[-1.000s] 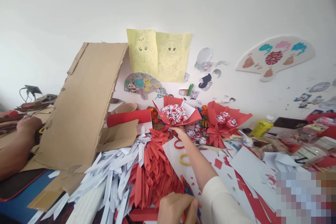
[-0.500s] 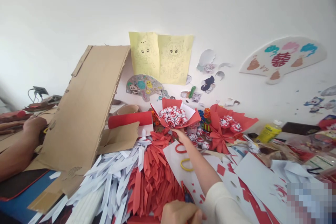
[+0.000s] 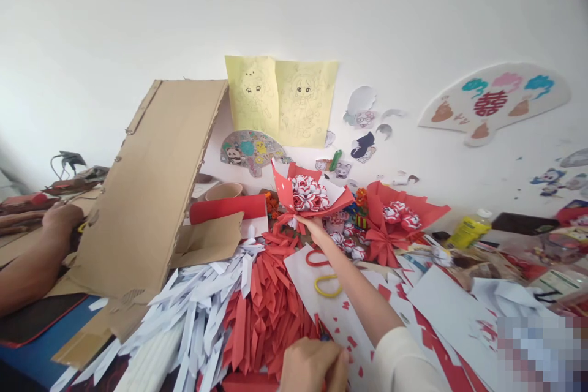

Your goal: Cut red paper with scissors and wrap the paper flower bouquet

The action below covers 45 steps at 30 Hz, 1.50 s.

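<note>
My right hand (image 3: 310, 226) reaches out past the paper heaps and is closed on the gathered base of a paper flower bouquet (image 3: 310, 194). Red and white blooms fill this bouquet, inside a red and white paper wrap that leans to one side. Down at the bottom edge my left hand (image 3: 312, 364) is curled shut; whatever lies in its fingers is hidden. A small dark blue tool (image 3: 324, 331) shows just beyond that hand. Folded red paper strips (image 3: 264, 306) lie heaped beside it, with folded white paper strips (image 3: 197, 300) farther left.
A second red bouquet (image 3: 402, 217) stands to the right. A red loop (image 3: 316, 258) and a yellow loop (image 3: 327, 286) lie on white paper. A tall cardboard panel (image 3: 151, 184) leans at left; another person's hand (image 3: 64, 220) is beyond it. A yellow bottle (image 3: 471, 229) stands right.
The bouquet in my right hand has turned and shifted slightly right, showing more of its wrap's left side. My left hand has risen slightly and stays curled.
</note>
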{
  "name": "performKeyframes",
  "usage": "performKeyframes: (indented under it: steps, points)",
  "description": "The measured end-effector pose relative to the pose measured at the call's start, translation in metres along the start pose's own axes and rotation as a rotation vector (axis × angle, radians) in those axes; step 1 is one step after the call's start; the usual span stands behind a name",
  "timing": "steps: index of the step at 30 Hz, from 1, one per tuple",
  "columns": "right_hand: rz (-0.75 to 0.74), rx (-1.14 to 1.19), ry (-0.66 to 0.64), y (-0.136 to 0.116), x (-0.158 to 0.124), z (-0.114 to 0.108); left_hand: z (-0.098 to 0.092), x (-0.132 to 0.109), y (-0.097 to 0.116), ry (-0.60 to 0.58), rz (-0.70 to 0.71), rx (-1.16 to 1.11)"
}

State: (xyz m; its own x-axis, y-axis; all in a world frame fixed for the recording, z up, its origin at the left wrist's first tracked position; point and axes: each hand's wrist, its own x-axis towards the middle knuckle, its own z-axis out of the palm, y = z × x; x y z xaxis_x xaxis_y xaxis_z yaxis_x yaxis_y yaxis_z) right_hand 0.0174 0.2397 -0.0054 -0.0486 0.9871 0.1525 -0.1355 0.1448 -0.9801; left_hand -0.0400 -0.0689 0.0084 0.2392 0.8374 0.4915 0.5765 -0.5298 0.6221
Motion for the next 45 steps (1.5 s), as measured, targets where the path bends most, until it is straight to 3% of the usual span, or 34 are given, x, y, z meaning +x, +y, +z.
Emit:
performKeyframes:
  steps: [7,16,21,26,28,31,34,36,40,45]
  points:
    - [-0.074,0.047,-0.004,-0.019,-0.006,-0.008,-0.001,0.015,0.003,0.104,-0.089,0.253]
    - [-0.077,0.103,-0.085,-0.058,-0.028,-0.009,-0.017,0.034,0.016,0.188,-0.105,0.382]
    - [-0.081,0.161,-0.217,-0.099,-0.045,-0.015,-0.041,0.059,0.011,0.382,-0.209,0.429]
    - [-0.047,0.181,-0.372,-0.142,-0.073,-0.038,-0.070,0.091,-0.005,0.590,-0.243,0.374]
    - [-0.023,0.176,-0.428,-0.153,-0.083,-0.052,-0.081,0.103,-0.013,0.572,-0.229,0.175]
    - [0.018,0.156,-0.492,-0.164,-0.097,-0.071,-0.089,0.117,-0.020,0.373,-0.208,-0.273]
    - [0.048,0.129,-0.543,-0.170,-0.109,-0.084,-0.082,0.126,-0.015,0.187,-0.188,-0.513]
    - [0.056,0.115,-0.568,-0.173,-0.117,-0.089,-0.073,0.129,-0.007,0.129,-0.153,-0.604]
    - [0.036,0.115,-0.573,-0.177,-0.129,-0.093,-0.055,0.132,0.005,0.120,-0.140,-0.772]
    - [-0.038,0.115,-0.468,-0.178,-0.143,-0.096,-0.043,0.140,0.005,0.166,-0.170,-0.929]
